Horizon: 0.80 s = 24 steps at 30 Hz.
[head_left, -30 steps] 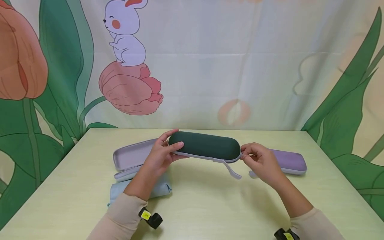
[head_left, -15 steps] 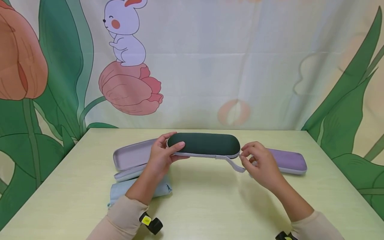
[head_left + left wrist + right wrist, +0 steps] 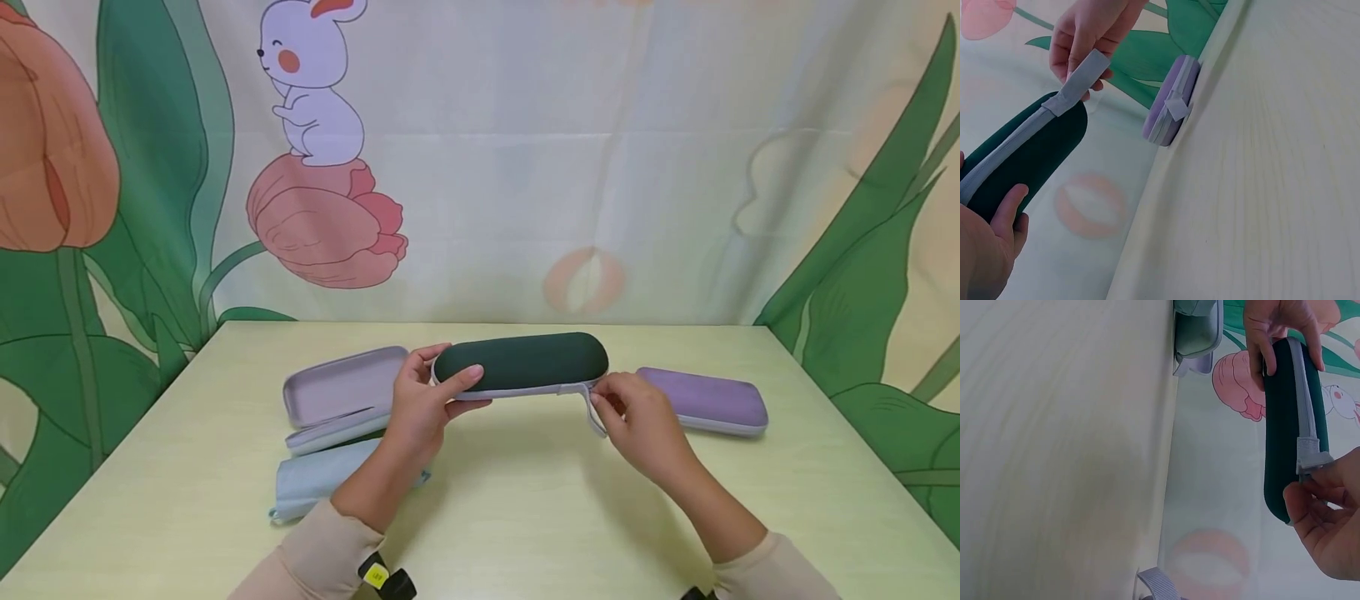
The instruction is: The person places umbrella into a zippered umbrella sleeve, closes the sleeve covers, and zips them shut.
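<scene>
In the head view, a dark green hard zip case with a pale lilac zip band is held up above the table. My left hand grips its left end, thumb on the green face and fingers behind and beneath. At the right end, my right hand pinches the zip near the corner; the fingertips cover most of the small pull. A pale fabric strap hangs from the band beside those fingers. The right wrist view shows the zip band running along the case's side up to the strap, with the seam looking closed.
On the table, an opened lilac-lined case lies at the left, with a light blue rolled cloth or pouch in front of it. A purple zip case lies at the right. A printed curtain hangs behind.
My right hand has moved left and slightly down, from the case's right tip to beside the strap. The case has tilted, its right end rising, and shifted slightly right with my left hand.
</scene>
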{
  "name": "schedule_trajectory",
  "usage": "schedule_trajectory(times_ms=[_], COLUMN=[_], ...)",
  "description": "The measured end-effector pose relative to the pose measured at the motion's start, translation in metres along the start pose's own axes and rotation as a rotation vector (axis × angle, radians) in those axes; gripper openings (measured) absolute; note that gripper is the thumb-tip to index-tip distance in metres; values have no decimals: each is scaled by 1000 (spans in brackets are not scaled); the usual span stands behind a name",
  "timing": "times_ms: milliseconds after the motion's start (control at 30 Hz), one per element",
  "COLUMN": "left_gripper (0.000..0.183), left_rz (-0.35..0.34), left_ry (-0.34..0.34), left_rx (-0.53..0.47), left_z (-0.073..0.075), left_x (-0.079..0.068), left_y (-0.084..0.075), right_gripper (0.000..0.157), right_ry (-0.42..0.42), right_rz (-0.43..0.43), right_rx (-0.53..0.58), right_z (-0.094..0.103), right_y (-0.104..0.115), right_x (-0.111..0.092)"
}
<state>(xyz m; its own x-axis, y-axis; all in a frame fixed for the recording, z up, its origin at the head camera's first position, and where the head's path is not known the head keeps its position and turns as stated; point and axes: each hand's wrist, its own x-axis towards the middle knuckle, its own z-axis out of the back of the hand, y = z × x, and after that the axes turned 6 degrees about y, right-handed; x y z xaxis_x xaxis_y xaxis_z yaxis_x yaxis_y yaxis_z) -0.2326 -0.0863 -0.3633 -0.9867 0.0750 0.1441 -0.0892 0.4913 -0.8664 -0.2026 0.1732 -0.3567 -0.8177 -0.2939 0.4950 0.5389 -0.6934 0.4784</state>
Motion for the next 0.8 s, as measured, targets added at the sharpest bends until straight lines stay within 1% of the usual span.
schedule_trajectory(times_ms=[133, 267, 400, 567, 667, 800], left_gripper=[50, 51, 52, 53, 54, 57], left_rz=[15, 36, 45, 66, 87, 114], left_ry=[-13, -30, -33, -8, 13, 33], left_rx=[-5, -11, 1, 54, 80, 102], left_z=[-3, -5, -4, -3, -2, -1], left_x=[0, 0, -1, -1, 0, 5], left_y=[1, 3, 5, 10, 14, 21], right_gripper=[2, 5, 5, 5, 5, 5], right_ry=[33, 75, 134, 231, 273, 309], right_rz=[-56, -97, -99, -87, -73, -71], right_rx=[44, 57, 62, 59, 31, -3], right_z=[2, 3, 3, 5, 7, 12], right_y=[-2, -8, -15, -27, -33, -41], right_x=[0, 0, -2, -8, -10, -13])
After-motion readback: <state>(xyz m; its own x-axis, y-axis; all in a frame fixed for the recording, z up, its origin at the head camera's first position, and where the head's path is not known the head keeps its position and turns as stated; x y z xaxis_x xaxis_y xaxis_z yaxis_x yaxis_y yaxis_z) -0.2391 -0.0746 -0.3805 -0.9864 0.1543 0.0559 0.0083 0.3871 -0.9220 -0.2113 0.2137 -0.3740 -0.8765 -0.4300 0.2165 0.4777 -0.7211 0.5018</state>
